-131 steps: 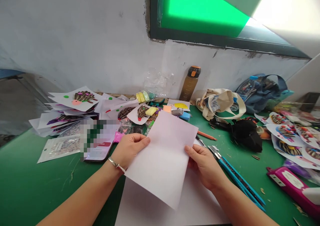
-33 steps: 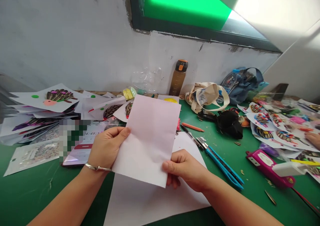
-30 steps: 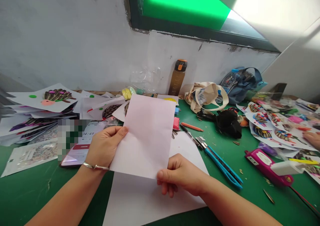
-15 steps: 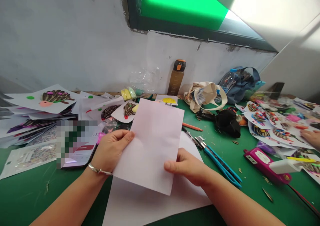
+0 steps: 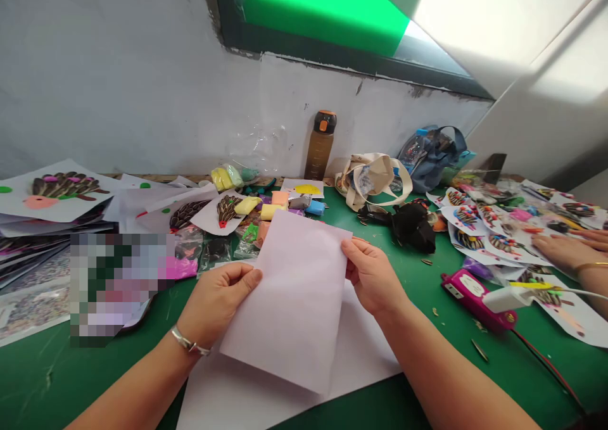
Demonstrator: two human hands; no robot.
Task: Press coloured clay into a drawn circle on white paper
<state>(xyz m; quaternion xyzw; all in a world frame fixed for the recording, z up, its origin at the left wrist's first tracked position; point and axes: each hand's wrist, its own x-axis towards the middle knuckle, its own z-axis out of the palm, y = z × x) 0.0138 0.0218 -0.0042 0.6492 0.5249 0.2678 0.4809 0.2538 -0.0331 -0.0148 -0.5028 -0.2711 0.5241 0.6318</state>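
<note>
A blank white sheet of paper [image 5: 289,303] is held up between my two hands, tilted above the table. My left hand [image 5: 225,300] pinches its left edge between thumb and fingers. Near the top right corner, my right hand [image 5: 373,271] grips it, thumb in front and the other fingers partly hidden behind. Beneath lies a larger white sheet [image 5: 365,354], flat on the green table. Just beyond the held paper are several small packs of coloured clay [image 5: 273,211] and a card with a seed-covered hedgehog shape [image 5: 228,211].
Seed-decorated cards are stacked at left [image 5: 61,189] and spread at right [image 5: 475,221], where another person's hands [image 5: 560,249] rest. A brown bottle [image 5: 319,148], a cream bag [image 5: 375,180], a black bag [image 5: 413,227] and a magenta power strip [image 5: 475,297] stand around.
My right hand has moved from the paper's lower right edge up to its top right corner. The paper sits slightly lower, and the view has turned a little right. Another person's hands show more.
</note>
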